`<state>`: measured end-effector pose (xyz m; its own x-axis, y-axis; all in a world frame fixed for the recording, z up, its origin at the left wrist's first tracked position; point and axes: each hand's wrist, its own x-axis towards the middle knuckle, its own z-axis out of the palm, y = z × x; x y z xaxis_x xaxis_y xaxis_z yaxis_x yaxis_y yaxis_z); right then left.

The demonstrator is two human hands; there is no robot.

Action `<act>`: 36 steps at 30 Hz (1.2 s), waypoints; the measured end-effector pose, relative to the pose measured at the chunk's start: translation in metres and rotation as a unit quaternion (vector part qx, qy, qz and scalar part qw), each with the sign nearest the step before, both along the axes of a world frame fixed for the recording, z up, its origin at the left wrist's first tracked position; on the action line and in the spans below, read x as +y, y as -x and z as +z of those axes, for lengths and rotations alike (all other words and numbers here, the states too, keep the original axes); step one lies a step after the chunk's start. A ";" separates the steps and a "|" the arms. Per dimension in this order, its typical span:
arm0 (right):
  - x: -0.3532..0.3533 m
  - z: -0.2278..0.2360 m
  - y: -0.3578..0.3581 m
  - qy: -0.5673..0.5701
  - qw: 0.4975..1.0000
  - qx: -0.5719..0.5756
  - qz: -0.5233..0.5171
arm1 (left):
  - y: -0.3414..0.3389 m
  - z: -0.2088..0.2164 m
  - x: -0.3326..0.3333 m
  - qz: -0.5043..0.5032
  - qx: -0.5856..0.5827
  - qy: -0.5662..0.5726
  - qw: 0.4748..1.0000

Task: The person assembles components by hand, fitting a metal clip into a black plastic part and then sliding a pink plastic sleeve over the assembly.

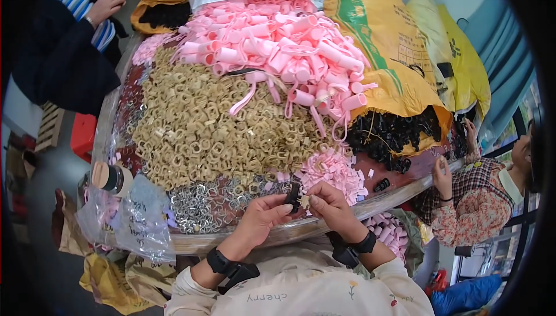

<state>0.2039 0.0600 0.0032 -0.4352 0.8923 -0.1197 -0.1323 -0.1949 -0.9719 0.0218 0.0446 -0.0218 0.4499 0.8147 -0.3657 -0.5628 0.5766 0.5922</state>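
Close to the table's near edge, my left hand [260, 216] pinches a small black plastic part [293, 194]. My right hand [335, 207] grips a little beige plastic piece [304, 202] against it; the two parts meet between my fingertips. Exactly how they join is too small to tell. Just beyond my hands lies a heap of small flat pink pieces [336, 177]. Loose silver metal rings [200, 209] spread to the left of my left hand. Behind them rises a broad mound of beige ring-shaped plastic pieces [214, 125].
Pink tubes with straps [255, 38] are piled at the back. A yellow sack [382, 38] spills black parts [394, 133] on the right. A clear plastic bag [142, 217] hangs at the near left edge. One person [475, 200] sits right; another [63, 55] stands left.
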 end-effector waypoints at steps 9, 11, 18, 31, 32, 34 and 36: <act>0.001 0.008 0.023 -0.036 0.995 -0.049 0.074 | 0.012 -0.009 -0.012 0.011 -0.036 0.005 0.999; 0.003 0.008 0.027 -0.028 0.996 -0.058 0.069 | 0.014 -0.012 -0.013 0.016 -0.037 0.011 0.999; 0.000 -0.001 0.033 0.021 0.999 -0.046 0.013 | 0.010 -0.014 -0.012 0.031 -0.018 0.035 0.999; -0.002 -0.017 0.021 0.011 0.999 -0.038 -0.016 | 0.010 -0.008 -0.003 -0.005 0.002 0.061 0.998; 0.002 -0.015 0.015 0.008 0.999 -0.039 -0.020 | 0.011 -0.008 -0.002 -0.006 0.009 0.053 0.999; 0.017 -0.007 -0.012 -0.203 0.945 -0.257 -0.014 | 0.015 -0.010 0.000 -0.007 0.017 0.042 0.999; 0.034 -0.007 -0.044 -0.367 0.816 -0.443 -0.065 | 0.020 -0.012 -0.001 0.010 0.016 0.037 0.999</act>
